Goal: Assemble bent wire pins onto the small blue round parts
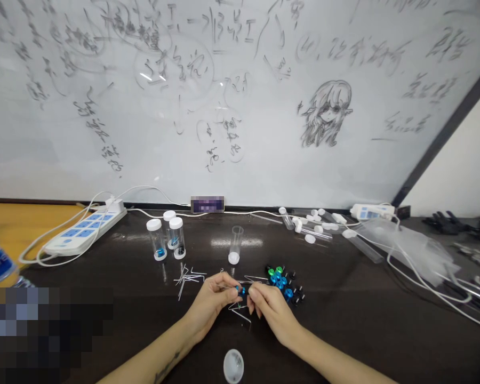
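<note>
My left hand (214,296) and my right hand (269,305) meet over the dark table (344,320), fingers pinched. Between them sits a small blue bead-like part (240,290), apparently threaded on a thin metal wire (240,312). The left fingers pinch the wire beside the blue part; the right fingers grip it from the other side. A cluster of blue, green and black small parts (284,285) lies just right of my hands. Loose bent wires (189,277) lie to the left.
Three capped clear vials (167,238) stand behind, one open vial (236,244) upside-down on its cap. A white cap (233,366) lies near me. Empty tubes and caps (316,224), a power strip (84,230), cables and a plastic bag (408,245) line the back, under a whiteboard.
</note>
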Tool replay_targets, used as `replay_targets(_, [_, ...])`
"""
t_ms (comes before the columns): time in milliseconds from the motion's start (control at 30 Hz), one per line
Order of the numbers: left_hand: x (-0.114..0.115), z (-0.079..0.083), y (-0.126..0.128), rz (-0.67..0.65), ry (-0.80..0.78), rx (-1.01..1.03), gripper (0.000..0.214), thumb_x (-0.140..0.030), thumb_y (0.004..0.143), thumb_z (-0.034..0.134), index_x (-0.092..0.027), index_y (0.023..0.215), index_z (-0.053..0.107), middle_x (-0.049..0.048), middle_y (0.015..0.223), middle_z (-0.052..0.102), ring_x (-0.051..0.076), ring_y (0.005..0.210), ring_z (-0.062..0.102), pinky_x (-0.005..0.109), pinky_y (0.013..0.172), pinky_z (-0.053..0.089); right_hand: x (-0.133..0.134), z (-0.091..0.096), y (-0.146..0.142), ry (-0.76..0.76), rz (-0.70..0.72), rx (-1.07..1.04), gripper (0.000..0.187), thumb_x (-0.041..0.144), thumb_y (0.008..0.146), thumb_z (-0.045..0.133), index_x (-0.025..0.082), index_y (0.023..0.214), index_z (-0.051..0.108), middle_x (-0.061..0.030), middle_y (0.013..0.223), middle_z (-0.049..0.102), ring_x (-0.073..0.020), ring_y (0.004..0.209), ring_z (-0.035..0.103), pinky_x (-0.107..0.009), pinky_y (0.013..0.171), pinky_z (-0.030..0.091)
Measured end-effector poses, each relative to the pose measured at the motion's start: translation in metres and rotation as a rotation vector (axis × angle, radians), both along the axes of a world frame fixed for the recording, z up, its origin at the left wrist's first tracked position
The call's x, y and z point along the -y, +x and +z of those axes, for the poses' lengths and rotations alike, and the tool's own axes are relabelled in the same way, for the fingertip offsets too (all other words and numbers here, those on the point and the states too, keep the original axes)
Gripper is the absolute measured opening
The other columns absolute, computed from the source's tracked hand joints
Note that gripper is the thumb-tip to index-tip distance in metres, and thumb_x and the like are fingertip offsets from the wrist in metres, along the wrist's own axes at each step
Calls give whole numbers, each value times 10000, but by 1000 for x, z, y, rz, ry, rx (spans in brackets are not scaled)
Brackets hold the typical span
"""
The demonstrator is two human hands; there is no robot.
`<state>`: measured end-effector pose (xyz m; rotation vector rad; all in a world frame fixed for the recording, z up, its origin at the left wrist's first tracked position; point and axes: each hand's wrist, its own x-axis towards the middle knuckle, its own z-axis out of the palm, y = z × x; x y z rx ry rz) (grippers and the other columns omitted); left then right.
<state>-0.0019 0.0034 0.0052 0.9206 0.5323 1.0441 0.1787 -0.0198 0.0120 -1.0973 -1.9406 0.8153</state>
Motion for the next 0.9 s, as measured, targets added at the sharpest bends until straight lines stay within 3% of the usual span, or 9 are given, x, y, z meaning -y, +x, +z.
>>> replay_targets(200, [-2,0,0,4,-3,14,92,-154,694,742,-142,743,665,19,775,659,117,736,598,236,735,472,3,3,0,151,-103,47,76,271,890,567,196,876,559,21,729,509,-143,652,504,-234,624,381])
replay_targets(367, [0,1,0,-6,-3,-1,108,-164,681,752,-139,742,667,19,747,660,119,716,596,244,728,471,4,3,1,145,-101,50,116,296,896,560,192,843,565,22,704,515,-142,641,505,-230,601,371])
replay_targets(533, [3,3,1,-34,15,-31,146,-143,636,780,-134,727,666,15,705,657,116,667,584,246,683,475,3,3,2,57,8,68,452,305,998,331,173,600,501,30,560,505,-110,525,490,-224,575,363])
replay_targets(600, [3,2,2,-23,8,-27,146,-144,639,778,-138,732,666,15,715,659,121,681,589,250,693,474,3,3,2,66,-15,73,417,302,990,358,176,625,516,32,565,494,-116,534,491,-227,575,364])
replay_targets(767, [0,1,1,-1,19,-4,139,-163,660,767,-140,746,661,29,742,676,122,687,599,245,696,460,5,2,1,181,-107,20,83,282,889,559,202,868,561,-7,785,542,-158,664,524,-249,621,396])
replay_targets(900, [1,3,1,-13,8,5,135,-184,664,766,-137,736,662,33,736,675,124,680,598,255,696,464,4,1,1,139,-106,6,124,306,863,599,200,812,558,10,706,536,-157,638,520,-243,599,395])
